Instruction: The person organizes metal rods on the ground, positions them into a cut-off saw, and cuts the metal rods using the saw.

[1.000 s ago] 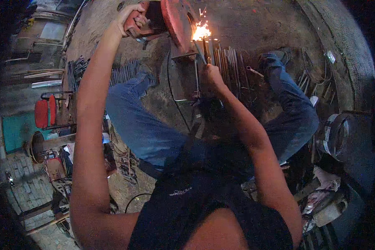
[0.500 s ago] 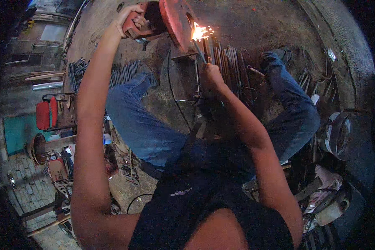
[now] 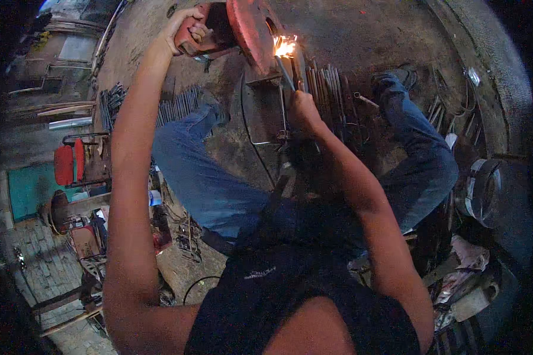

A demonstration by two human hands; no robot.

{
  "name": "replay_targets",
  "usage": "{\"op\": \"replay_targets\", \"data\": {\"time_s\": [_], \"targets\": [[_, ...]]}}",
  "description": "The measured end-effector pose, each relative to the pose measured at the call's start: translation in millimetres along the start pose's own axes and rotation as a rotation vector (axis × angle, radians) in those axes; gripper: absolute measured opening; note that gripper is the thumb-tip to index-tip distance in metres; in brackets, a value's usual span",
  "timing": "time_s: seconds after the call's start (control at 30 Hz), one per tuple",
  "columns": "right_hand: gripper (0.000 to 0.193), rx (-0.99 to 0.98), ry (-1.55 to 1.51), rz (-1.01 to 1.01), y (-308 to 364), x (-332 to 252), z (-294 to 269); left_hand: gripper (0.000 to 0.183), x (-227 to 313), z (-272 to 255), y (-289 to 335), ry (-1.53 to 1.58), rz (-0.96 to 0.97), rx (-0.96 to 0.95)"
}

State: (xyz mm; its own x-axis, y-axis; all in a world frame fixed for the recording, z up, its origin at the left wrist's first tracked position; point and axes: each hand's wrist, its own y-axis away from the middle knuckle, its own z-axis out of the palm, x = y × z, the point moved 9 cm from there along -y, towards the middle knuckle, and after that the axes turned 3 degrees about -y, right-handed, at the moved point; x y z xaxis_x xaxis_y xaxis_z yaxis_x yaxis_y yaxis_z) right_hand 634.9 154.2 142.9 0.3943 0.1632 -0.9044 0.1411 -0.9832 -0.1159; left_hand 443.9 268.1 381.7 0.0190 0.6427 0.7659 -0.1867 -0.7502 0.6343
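At the top of the head view, my left hand is closed around the handle of a red cut-off saw with a broad rounded guard. Bright sparks glow beside the guard's right edge, where the far end of a thin metal rod lies. My right hand grips the near end of this rod, its fingers wrapped round. The glare hides the exact contact point, and the saw's disc is hidden by the guard.
Several metal rods lie side by side just right of my right hand. More short bars lie left of my left knee. A dark cable runs over the floor between my legs. A round metal band stands at the right.
The spark glow has become more compact, with fewer stray sparks to its right. Both hands keep nearly the same place; the whole view has shifted slightly.
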Motion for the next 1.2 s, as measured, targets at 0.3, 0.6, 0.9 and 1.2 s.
{"op": "replay_targets", "data": {"time_s": [0.3, 0.6, 0.9, 1.2], "targets": [[0.023, -0.014, -0.072, 0.002, 1, -11, -8, 0.014, 1, -3, -5, -0.034, -0.007, -0.026], [0.011, -0.068, -0.052, 0.087, 4, -19, -13, 0.019, 3, 0, -4, -0.043, 0.014, -0.050], [0.018, 0.009, -0.069, 0.040, 3, 0, 0, 0.019, -5, 3, -3, 0.069, -0.073, -0.056], [0.030, -0.210, -0.528, 0.469, -2, 23, 14, 0.027, 7, -3, 6, -0.206, 0.089, 0.102]]}}
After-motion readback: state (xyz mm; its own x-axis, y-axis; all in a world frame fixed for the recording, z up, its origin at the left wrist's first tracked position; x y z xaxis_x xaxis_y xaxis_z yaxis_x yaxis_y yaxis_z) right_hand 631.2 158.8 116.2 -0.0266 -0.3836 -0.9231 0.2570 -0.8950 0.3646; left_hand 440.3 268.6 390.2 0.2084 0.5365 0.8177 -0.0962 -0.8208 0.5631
